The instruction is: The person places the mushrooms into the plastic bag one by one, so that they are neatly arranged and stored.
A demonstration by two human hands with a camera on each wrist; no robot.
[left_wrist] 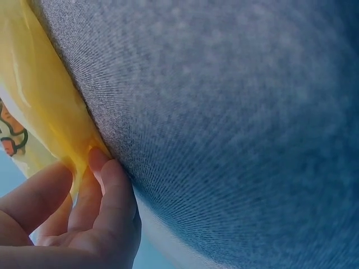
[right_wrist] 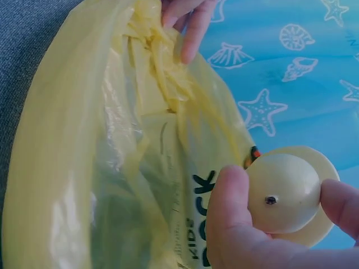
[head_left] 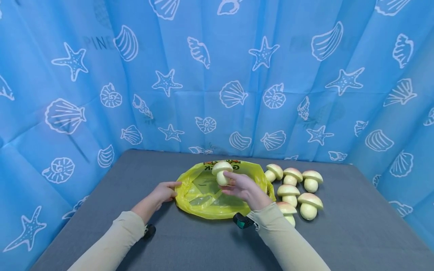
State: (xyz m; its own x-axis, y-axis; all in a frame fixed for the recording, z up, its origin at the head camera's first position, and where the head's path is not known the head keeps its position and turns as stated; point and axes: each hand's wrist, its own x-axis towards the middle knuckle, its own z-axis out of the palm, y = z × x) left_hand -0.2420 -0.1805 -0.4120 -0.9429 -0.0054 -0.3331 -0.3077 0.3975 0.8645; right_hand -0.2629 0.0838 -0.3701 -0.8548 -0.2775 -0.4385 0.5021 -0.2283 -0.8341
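A yellow plastic bag point(head_left: 193, 209) with dark lettering lies spread on the table, its mouth facing up. At its left edge my left hand point(head_left: 164, 192) pinches the rim; the left wrist view shows thumb and fingers of that hand point(left_wrist: 95, 218) on the yellow film. My right hand point(head_left: 242, 188) holds a toy mushroom point(head_left: 222, 171) by its stem above the bag's opening. In the right wrist view the mushroom point(right_wrist: 283, 193) shows its rounded stem end with a small dark hole, between thumb and fingers.
Several more mushrooms point(head_left: 310, 205) with pale stems and pinkish caps stand in a cluster to the right of the bag, one partly hidden by my right forearm. A grey cloth covers the table point(head_left: 356, 233). Behind it hangs a blue curtain point(head_left: 217, 113) printed with shells and starfish.
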